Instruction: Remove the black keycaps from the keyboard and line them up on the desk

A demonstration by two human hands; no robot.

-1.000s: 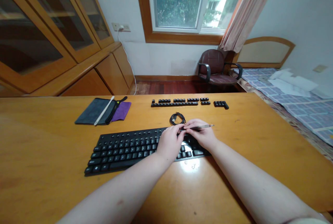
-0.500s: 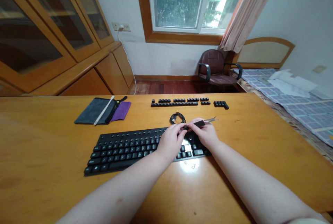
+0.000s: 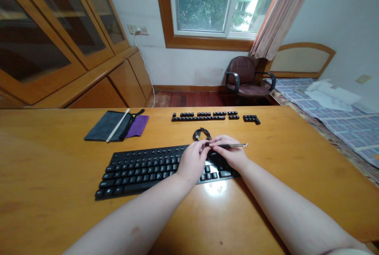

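Observation:
A black keyboard [image 3: 142,172] lies on the wooden desk, its upper row and part of its right side bare of keycaps. Over its right half my two hands meet. My right hand [image 3: 232,154] is closed on a slim keycap puller [image 3: 232,145], dark in the body, whose thin metallic end points right. Pinched in my left hand [image 3: 194,158] is a small black keycap [image 3: 207,144], mostly covered by the fingers, at the left end of the puller. Just behind the hands sits a coiled black cable [image 3: 201,134].
Loose keycaps stand in rows [image 3: 198,118] along the far desk edge, with another group [image 3: 251,119] to their right. At left lie a grey pouch [image 3: 103,126], a white stick [image 3: 117,125] and a purple cloth [image 3: 138,125]. A chair [image 3: 242,75] stands beyond the desk [image 3: 44,176].
The puller has turned in my right hand, its metallic end now lower and nearly level. My right fingers have shifted slightly left toward my left fingertips. The keyboard stays put.

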